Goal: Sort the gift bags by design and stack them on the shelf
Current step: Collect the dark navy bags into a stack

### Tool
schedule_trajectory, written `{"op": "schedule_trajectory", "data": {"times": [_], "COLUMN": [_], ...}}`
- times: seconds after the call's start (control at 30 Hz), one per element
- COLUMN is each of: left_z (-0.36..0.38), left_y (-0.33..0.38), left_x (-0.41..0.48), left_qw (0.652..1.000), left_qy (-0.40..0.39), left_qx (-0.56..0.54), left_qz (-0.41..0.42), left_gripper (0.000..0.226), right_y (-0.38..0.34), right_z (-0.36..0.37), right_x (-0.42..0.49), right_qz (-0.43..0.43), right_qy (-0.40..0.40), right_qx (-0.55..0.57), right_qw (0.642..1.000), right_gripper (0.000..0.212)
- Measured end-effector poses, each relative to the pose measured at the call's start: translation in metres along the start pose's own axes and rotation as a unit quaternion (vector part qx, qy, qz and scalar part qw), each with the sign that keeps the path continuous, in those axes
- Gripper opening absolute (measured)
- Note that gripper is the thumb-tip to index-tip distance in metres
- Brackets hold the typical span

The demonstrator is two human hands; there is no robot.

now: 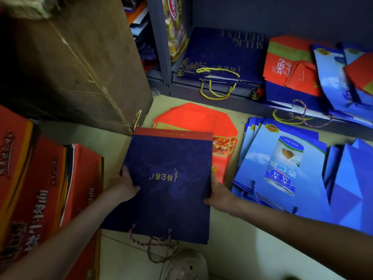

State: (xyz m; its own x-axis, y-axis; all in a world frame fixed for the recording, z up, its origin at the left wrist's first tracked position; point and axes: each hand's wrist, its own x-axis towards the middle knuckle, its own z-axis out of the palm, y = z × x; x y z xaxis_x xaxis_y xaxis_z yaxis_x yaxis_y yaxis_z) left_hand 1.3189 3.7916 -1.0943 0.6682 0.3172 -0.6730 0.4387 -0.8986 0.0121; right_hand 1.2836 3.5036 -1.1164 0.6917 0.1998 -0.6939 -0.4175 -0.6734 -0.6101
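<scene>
A flat navy gift bag (169, 178) with gold lettering, a red top band and twisted rope handles is held above the floor. My left hand (128, 185) grips its left edge and my right hand (219, 194) grips its right edge. Under it on the floor lies a pile of red-orange bags (193, 118). To the right lies a pile of light blue bags (278, 158) printed with a can. On the low shelf (222, 99) sit a stack of navy bags (224, 55) with yellow cords, and a mixed heap of red bags (288, 65) and blue bags (335, 81).
A large brown cardboard box (76, 63) stands at the left, close to the shelf post. Red printed cartons (40, 188) are stacked at the lower left. A light shoe (185, 265) shows at the bottom on the tiled floor. More blue bags (351, 184) lie at the far right.
</scene>
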Motion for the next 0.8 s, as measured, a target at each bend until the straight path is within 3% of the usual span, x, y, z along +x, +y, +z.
{"op": "schedule_trajectory", "data": {"times": [0.07, 0.13, 0.23, 0.4, 0.53, 0.67, 0.8], "left_z": [-0.006, -0.013, -0.022, -0.031, -0.026, -0.029, -0.044], "left_y": [0.033, 0.070, 0.127, 0.211, 0.266, 0.312, 0.355], "left_x": [-0.011, -0.021, -0.030, -0.033, -0.032, -0.029, -0.022], "left_qw": [0.996, 0.984, 0.961, 0.917, 0.898, 0.880, 0.868], "left_qy": [0.052, 0.103, 0.155, 0.222, 0.230, 0.253, 0.286], "left_qx": [0.051, 0.075, 0.058, 0.044, 0.049, 0.069, 0.082], "left_qz": [0.055, 0.125, 0.220, 0.329, 0.371, 0.395, 0.398], "left_gripper": [0.093, 0.091, 0.084, 0.076, 0.075, 0.076, 0.077], "right_y": [-0.011, -0.029, -0.048, -0.020, 0.012, 0.022, 0.011], "right_z": [-0.015, -0.040, -0.090, -0.182, -0.244, -0.290, -0.325], "right_x": [-0.003, -0.012, -0.017, 0.002, 0.016, 0.029, 0.061], "right_qz": [-0.015, -0.058, -0.122, -0.134, -0.139, -0.130, -0.077], "right_qy": [0.017, 0.058, 0.178, 0.369, 0.456, 0.490, 0.436], "right_qx": [-0.049, -0.085, -0.053, -0.136, -0.235, -0.220, -0.212], "right_qw": [0.999, 0.993, 0.975, 0.910, 0.847, 0.834, 0.871], "right_gripper": [0.092, 0.065, 0.044, 0.057, 0.048, 0.042, 0.072]}}
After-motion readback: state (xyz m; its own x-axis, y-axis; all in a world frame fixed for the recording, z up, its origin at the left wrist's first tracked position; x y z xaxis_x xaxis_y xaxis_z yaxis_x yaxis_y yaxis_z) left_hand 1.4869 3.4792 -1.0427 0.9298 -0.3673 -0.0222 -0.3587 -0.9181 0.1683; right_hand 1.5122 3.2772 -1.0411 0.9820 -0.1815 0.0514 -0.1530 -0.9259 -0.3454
